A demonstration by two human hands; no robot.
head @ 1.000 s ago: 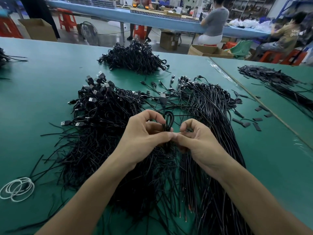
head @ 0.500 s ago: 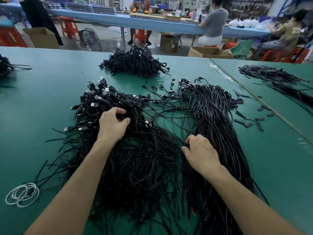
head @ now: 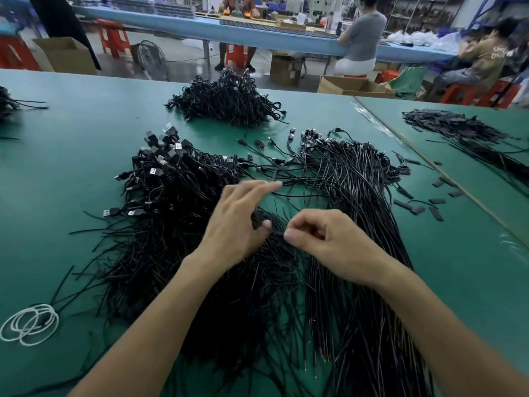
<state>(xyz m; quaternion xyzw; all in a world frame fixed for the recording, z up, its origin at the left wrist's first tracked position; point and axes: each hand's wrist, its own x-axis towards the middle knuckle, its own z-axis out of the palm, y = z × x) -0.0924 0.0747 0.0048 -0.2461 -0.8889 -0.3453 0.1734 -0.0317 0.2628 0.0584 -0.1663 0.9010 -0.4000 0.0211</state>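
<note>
My left hand (head: 237, 224) and my right hand (head: 326, 242) meet over the middle of the green table (head: 71, 156). Between them is a black cable (head: 309, 182) that trails right from my left fingertips. My left thumb presses a dark stretch of it against the fingers; the view is blurred there. My right thumb and curled forefinger pinch the same stretch. Left of the hands lies a pile of bundled cables with USB plugs (head: 171, 179). On the right lies a long sheaf of loose straight cables (head: 357, 253).
Another heap of black bundles (head: 229, 101) sits further back. White rubber bands (head: 30, 325) lie at the near left. Small black strips (head: 412, 207) are scattered right of the sheaf, with more cables (head: 463, 130) on the adjoining table. People sit at a blue bench (head: 286, 38) behind.
A second ago both hands pinched a looped cable. My left hand then went down onto the left pile and my right onto the sheaf. Now they have come together again on a cable.
</note>
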